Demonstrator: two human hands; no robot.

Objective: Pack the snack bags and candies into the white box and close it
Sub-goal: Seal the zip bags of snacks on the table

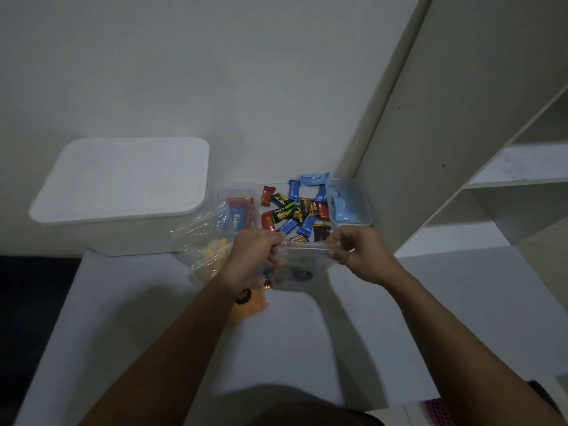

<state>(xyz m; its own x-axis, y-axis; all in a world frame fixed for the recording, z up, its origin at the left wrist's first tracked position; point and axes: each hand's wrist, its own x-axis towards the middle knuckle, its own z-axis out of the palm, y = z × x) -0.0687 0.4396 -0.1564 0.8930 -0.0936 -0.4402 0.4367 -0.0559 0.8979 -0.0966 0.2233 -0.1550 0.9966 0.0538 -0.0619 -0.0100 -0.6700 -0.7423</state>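
- Hands: left hand (252,256) and right hand (358,256) each pinch an end of a clear zip bag's (299,269) top edge above the white table (292,342).
- Loose candies (296,210) lie just beyond.
- White box (123,192), lid on, stands far left.

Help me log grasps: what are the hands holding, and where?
Both hold one clear zip bag by its top edge: left hand pinches the left end, right hand the right end.
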